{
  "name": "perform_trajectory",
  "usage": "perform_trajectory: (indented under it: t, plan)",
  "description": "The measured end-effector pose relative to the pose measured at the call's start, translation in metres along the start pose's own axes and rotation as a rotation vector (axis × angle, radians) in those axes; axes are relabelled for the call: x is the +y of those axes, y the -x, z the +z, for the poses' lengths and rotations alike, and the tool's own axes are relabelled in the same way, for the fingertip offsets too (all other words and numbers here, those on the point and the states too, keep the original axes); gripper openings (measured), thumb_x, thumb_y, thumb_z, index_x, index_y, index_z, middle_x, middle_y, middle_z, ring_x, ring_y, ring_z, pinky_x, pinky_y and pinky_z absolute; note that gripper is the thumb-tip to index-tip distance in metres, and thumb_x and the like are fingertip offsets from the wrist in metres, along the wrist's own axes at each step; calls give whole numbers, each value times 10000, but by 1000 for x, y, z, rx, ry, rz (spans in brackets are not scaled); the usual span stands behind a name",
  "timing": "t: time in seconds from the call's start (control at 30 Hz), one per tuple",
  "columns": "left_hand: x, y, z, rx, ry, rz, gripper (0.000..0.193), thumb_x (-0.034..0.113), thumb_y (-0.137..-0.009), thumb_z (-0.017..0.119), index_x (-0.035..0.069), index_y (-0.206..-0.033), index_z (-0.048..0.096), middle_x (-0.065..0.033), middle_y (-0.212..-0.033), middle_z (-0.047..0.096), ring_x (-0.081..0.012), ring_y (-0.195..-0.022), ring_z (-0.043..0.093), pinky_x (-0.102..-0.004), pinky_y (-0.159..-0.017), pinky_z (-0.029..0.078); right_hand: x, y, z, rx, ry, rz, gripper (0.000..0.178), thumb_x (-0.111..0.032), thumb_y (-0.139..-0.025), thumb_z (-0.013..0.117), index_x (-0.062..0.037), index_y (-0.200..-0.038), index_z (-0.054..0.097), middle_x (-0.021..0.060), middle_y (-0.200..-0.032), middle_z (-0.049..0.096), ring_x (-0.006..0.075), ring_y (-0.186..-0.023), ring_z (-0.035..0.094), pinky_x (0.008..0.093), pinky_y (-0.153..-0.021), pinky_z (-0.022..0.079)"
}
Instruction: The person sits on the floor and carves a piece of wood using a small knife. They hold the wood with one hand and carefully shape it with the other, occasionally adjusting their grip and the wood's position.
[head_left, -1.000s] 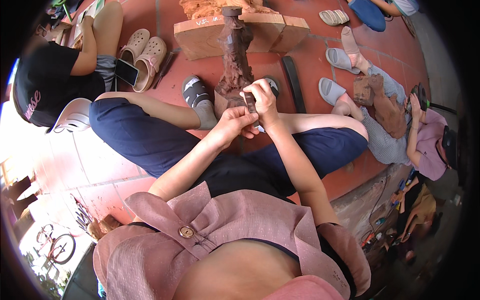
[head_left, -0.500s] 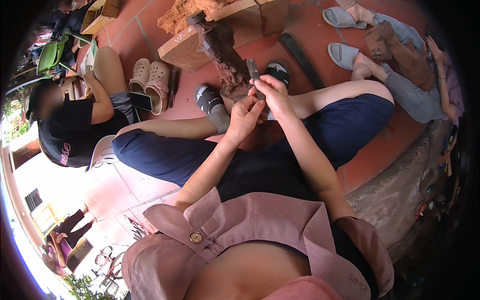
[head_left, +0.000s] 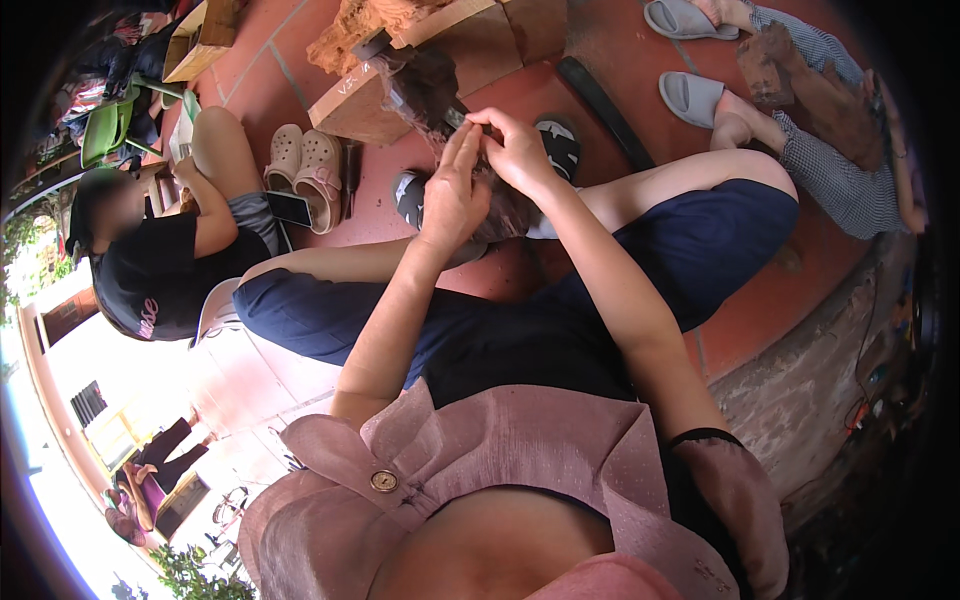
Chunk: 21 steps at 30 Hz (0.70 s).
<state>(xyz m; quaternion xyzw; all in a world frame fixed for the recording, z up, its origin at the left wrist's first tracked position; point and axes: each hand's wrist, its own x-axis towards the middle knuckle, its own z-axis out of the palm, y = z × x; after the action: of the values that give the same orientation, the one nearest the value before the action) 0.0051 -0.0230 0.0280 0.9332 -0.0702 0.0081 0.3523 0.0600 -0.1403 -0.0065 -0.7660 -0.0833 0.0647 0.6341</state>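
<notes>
Between my raised knees stands a dark brown carved wooden figure (head_left: 418, 90). Both hands meet in front of it, fingertips close together. My right hand (head_left: 517, 158) is closed, its fingers bent over a narrow grey-brown strip (head_left: 457, 113). Just the strip's upper end shows past the fingertips; the rest is hidden. My left hand (head_left: 455, 200) has its long fingers straight and pressed together along the strip, thumb out of sight. Whether the strip touches the figure I cannot tell.
A wooden block (head_left: 350, 105) with an orange-brown carving (head_left: 365, 30) lies ahead. Beige clogs (head_left: 318, 165) and a phone (head_left: 289, 208) are beside a seated person (head_left: 165, 250) at left. A dark bar (head_left: 603, 112) lies right of centre. Another person's grey slippers (head_left: 690, 98) are near a brown carving (head_left: 820, 100).
My hands have moved away from me and slightly left, up against the figure, carrying the strip. The left fingers have straightened from a curled grip.
</notes>
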Motion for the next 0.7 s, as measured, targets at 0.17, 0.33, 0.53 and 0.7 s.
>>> perform_trajectory:
  t: [0.17,0.33,0.53,0.7]
  plan:
    - [7,7,4,-70,52,-29,625,-8,-717,556,17,-1327,420,-159,-1377,406,-237,-1039,577,-263,-673,494,3,12,-12,-14,84,30,282,24,-801,537,-69,-1060,601,110,-1006,653,199,-902,637,293,-777,484]
    - [-1,1,5,9,92,-21,669,-14,-715,561,23,-1359,380,-147,-1417,361,-210,-1078,553,-233,-667,478,-1,0,-2,20,85,-55,250,-31,-785,548,-71,-1025,609,167,-961,644,351,-903,613,389,-793,487]
    - [13,4,2,-94,237,-114,688,13,-713,584,8,-1364,362,-157,-1435,333,-163,-1020,565,-234,-624,476,0,7,-24,-49,171,-7,244,-73,-804,552,-75,-1039,620,151,-973,649,328,-918,617,388,-792,492]
    - [-5,3,4,33,114,24,707,19,-698,598,0,-1363,357,-188,-1435,319,-218,-1245,434,-242,-714,490,1,-2,-6,-18,120,-78,245,-10,-815,543,-37,-1047,616,145,-999,649,277,-920,640,321,-780,499]
